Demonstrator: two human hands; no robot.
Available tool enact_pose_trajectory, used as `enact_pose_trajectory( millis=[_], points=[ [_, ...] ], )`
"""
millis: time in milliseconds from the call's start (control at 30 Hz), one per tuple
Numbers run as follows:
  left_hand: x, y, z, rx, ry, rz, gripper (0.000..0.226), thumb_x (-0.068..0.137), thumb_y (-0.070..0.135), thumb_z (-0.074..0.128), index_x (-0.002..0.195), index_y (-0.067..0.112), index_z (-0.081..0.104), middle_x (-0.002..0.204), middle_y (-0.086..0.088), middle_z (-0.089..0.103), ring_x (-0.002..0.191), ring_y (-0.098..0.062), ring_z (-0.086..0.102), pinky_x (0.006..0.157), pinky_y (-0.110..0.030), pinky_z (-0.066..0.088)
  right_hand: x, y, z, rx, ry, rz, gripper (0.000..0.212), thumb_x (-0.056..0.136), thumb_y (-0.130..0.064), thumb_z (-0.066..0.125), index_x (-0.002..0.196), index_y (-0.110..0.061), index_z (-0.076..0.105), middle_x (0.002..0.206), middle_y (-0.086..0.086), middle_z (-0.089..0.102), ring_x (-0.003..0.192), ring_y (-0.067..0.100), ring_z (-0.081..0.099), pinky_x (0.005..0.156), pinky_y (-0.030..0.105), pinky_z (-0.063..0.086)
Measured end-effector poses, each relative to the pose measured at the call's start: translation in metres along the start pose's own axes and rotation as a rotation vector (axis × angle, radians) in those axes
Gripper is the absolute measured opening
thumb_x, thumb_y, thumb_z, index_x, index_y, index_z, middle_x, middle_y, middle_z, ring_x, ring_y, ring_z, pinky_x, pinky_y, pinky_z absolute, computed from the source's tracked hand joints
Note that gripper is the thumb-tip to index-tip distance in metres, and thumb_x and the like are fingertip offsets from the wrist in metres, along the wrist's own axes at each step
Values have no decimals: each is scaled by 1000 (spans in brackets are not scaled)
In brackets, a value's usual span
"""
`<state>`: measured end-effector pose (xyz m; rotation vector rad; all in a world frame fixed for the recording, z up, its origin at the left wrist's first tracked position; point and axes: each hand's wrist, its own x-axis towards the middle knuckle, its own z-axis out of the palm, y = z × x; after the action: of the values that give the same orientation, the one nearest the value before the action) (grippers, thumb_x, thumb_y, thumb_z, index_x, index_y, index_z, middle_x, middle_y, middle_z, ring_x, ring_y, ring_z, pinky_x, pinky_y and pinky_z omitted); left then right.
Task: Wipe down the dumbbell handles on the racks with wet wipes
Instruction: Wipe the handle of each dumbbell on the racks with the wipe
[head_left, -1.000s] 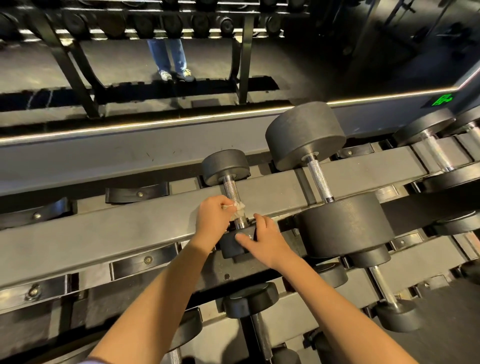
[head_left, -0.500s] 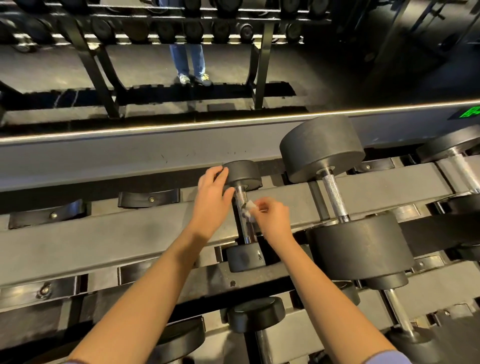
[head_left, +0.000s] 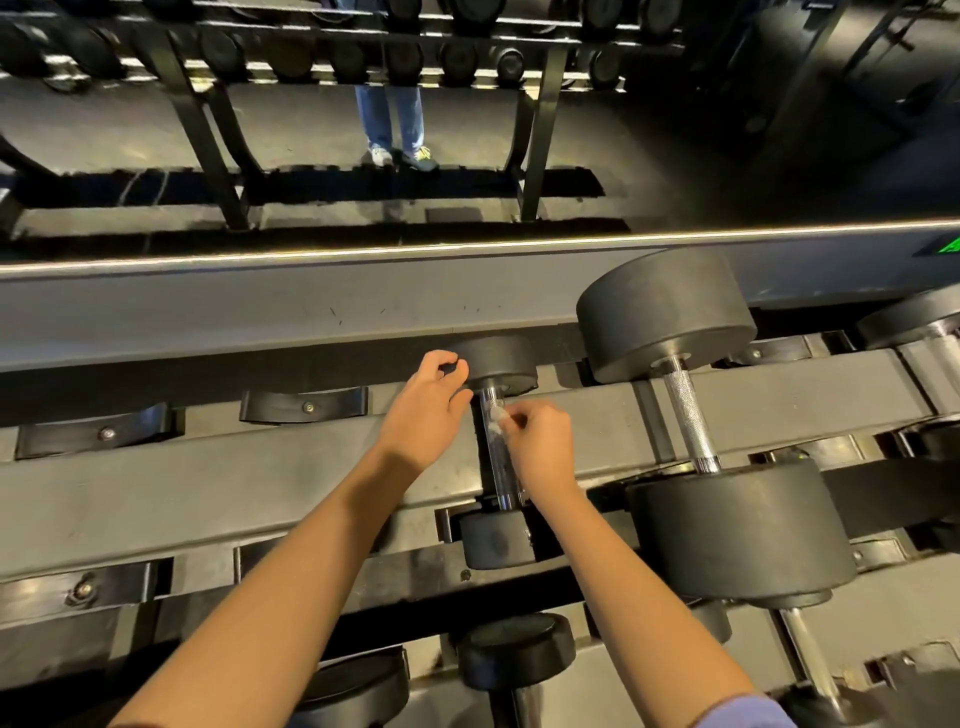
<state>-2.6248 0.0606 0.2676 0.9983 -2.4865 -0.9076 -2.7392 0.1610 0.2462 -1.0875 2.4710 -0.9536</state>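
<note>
1. The left hand (head_left: 423, 410) grips the small dumbbell (head_left: 493, 543) by its far head, with the fingers curled over the head's left edge and the thumb tucked beneath it, beside the bar
2. The right hand (head_left: 540, 447) pinches a crumpled white wet wipe (head_left: 497, 418) between thumb and fingertips, pressing it onto the chrome handle (head_left: 500, 467) just right of the left thumb
3. The small dumbbell lies across the grey rack beam (head_left: 208, 483), its near head below the right wrist
4. A larger dumbbell (head_left: 670, 312) rests on the same beam, just right of the right hand
</note>
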Motion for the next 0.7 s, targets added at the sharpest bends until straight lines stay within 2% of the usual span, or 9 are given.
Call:
enact_pose_trajectory(
  millis=[133,267,367,533,633,700],
  points=[
    [0,4,-5,-40,-10,-13,36,99,18,47,132,3,49,139,-7,40,119,-20,49,104,-35,38,16,-11,2,39,36,-23,11,89,-15,64,91,-6,71,95,9,65,82,18,60,76,30,49],
    [0,2,-4,-27,-18,-2,37,100,19,47,134,4,49,142,-5,37,122,-19,47,106,-32,36,-3,0,-3,0,-48,29,15,89,-22,65,99,-14,72,96,2,70,85,18,64,78,36,53],
    [0,2,-3,-37,-26,-27,38,100,20,46,136,7,47,143,-3,35,124,-16,45,106,-26,34,-18,7,-7,-38,-121,14,13,88,-20,66,98,-13,71,97,0,68,86,16,63,78,28,51],
    [0,2,-4,22,-61,-29,41,100,19,46,139,8,44,146,-4,31,126,-19,45,109,-30,34,-2,-1,1,102,-16,58,20,87,-28,68,84,-9,71,78,2,67,69,13,59,67,26,48],
    [1,1,-2,31,-64,-32,42,100,21,46,140,8,44,147,-3,30,128,-20,43,110,-31,33,14,-11,1,171,46,72,22,88,-30,67,79,-9,71,74,3,66,66,13,57,62,23,40],
    [1,1,-2,40,-61,-31,42,100,21,46,139,7,45,147,-3,30,129,-20,42,110,-31,33,18,-14,-2,192,26,77,21,88,-28,66,81,-10,71,74,1,66,67,13,58,60,21,40]
  ],
)
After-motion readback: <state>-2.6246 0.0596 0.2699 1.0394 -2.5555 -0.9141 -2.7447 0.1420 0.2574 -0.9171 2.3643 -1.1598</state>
